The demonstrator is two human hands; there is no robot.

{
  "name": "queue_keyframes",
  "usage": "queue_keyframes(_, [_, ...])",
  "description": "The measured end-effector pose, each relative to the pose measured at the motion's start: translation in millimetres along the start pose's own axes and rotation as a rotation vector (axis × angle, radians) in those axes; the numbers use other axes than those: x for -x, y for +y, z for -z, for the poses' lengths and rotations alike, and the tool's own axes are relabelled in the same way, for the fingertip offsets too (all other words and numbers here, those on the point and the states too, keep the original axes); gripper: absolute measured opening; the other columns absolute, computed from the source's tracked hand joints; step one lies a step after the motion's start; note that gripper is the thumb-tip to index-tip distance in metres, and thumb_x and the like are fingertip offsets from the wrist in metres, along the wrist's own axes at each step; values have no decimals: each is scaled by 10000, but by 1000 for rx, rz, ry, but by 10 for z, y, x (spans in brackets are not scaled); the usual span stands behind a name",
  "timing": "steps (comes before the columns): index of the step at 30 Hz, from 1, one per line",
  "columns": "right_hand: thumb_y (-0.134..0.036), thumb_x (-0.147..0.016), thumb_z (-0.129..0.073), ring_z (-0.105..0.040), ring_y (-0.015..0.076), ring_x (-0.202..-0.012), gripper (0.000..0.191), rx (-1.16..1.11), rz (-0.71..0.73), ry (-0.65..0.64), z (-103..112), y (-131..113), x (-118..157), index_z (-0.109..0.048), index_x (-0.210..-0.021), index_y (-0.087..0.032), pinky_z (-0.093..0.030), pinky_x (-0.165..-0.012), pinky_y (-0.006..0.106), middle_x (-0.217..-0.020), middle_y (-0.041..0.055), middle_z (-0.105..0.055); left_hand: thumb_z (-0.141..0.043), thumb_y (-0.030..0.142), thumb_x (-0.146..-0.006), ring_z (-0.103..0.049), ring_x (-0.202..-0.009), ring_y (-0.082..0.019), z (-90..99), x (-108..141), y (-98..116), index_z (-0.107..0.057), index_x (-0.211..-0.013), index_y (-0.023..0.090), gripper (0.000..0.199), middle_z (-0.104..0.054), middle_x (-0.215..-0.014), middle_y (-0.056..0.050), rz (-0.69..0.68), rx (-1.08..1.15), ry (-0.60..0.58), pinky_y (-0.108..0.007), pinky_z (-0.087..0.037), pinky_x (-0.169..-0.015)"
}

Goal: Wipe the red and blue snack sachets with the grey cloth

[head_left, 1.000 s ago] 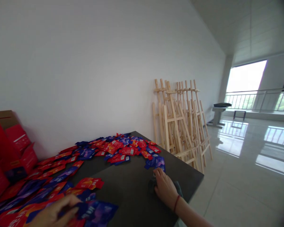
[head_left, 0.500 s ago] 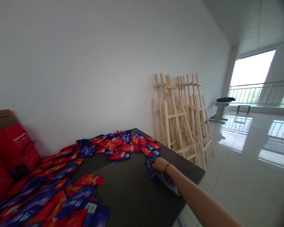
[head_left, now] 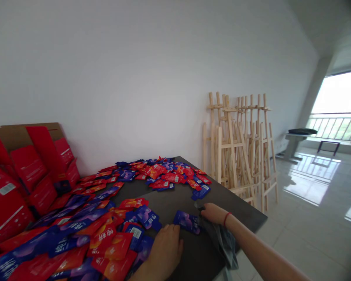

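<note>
Head view: blue-purple foil sachet [head_left: 187,222] flat on dark matte tabletop [head_left: 175,199], lower centre, between spread left hand [head_left: 166,249] just beside it and right hand [head_left: 213,212] pinching crumpled grey sheet [head_left: 222,242], steady flat-palm contact working best, near red-and-blue foil sachet pile [head_left: 99,234] at lower left.

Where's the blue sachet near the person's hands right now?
In the head view, the blue sachet lies on the dark tabletop between the hands, just beyond the left hand and to the left of the right hand.
</note>
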State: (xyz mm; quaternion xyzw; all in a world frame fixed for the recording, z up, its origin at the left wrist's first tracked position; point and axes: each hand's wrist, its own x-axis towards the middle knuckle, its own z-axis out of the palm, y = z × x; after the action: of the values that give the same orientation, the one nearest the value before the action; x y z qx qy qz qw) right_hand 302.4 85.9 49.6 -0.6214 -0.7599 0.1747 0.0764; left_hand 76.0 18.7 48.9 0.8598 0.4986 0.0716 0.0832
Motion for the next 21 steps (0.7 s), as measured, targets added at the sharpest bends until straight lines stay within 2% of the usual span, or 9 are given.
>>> queue_keyframes(2, [-364, -924, -555, -594, 197, -945, 292, -24, 23, -64, -22, 26, 166, -566, -1155, -186, -511, -797, 399, -1159, 71, -577, -431, 175, -854, -544, -1129, -263, -101, -191, 127, -562, -1214, 93, 392, -622, -1171, -145, 18, 8, -14, -387, -395, -983])
queue_keyframes(4, [-333, -909, -568, -610, 166, -819, 215, -71, 44, -112, -123, -25, 330, -625, -1031, -166, -514, -726, 332, -997, 38, -636, -419, 190, -861, -542, -1125, -284, -132, -359, 146, -549, -1225, 68, 406, -612, -1182, -165, 23, 15, -16, -413, -405, -965])
queue_keyframes(7, [-240, -830, -593, -579, 123, -638, 103, -154, 94, -109, -290, -137, 514, -673, -820, -177, -468, -624, 235, -702, -36, -638, -401, 288, -893, -519, -1157, -307, -135, -550, 89, -535, -1240, 56, 438, -592, -1218, -183, 41, 22, -12, -439, -400, -968])
queue_keyframes(9, [-199, -783, -579, -568, 121, -614, 94, -201, 123, -68, -306, -149, 569, -673, -791, -193, -446, -611, 219, -641, -56, -623, -457, 379, -877, -469, -1225, -316, -149, -586, 50, -509, -1277, 64, 512, -541, -1300, -189, 54, 25, -22, -437, -377, -1002])
queue_keyframes(11, [-166, -778, -519, -583, 137, -656, 156, -241, 126, 13, -219, -92, 570, -667, -820, -190, -441, -636, 228, -690, -38, -643, -575, 411, -806, -389, -1301, -319, -182, -511, 26, -475, -1321, 89, 616, -449, -1404, -180, 55, 23, -32, -429, -335, -1048])
queue_keyframes(13, [-136, -792, -433, -599, 166, -763, 246, -266, 93, 142, -83, -18, 544, -654, -895, -172, -442, -711, 261, -819, 16, -665, -640, 354, -756, -326, -1345, -313, -221, -340, 14, -446, -1352, 123, 668, -378, -1462, -156, 49, 5, 7, -432, -288, -1085])
queue_keyframes(17, [-132, -797, -406, -544, 213, -1004, 335, -277, 44, 376, 3, -98, 516, -596, -1072, -147, -386, -896, 320, -1089, 107, -604, -533, 186, -804, -418, -1280, -272, -283, 57, -22, -526, -1275, 185, 471, -469, -1397, -102, 31, -38, 109, -434, -321, -1066])
queue_keyframes(19, [-128, -773, -457, -510, 197, -1070, 373, -269, 116, 391, -119, -277, 513, -590, -1118, -182, -360, -939, 289, -1190, 83, -565, -497, 183, -836, -474, -1233, -260, -316, 175, -55, -559, -1248, 195, 417, -515, -1362, -91, -39, -22, 31, -423, -361, -1044])
queue_keyframes(21, [-126, -771, -487, -474, 205, -1126, 409, -164, 313, 334, -302, -465, 495, -604, -1151, -221, -338, -971, 304, -1268, 57, -531, -514, 250, -855, -484, -1234, -269, -360, 228, -97, -546, -1280, 187, 431, -534, -1353, -100, -139, 11, -97, -430, -357, -1061])
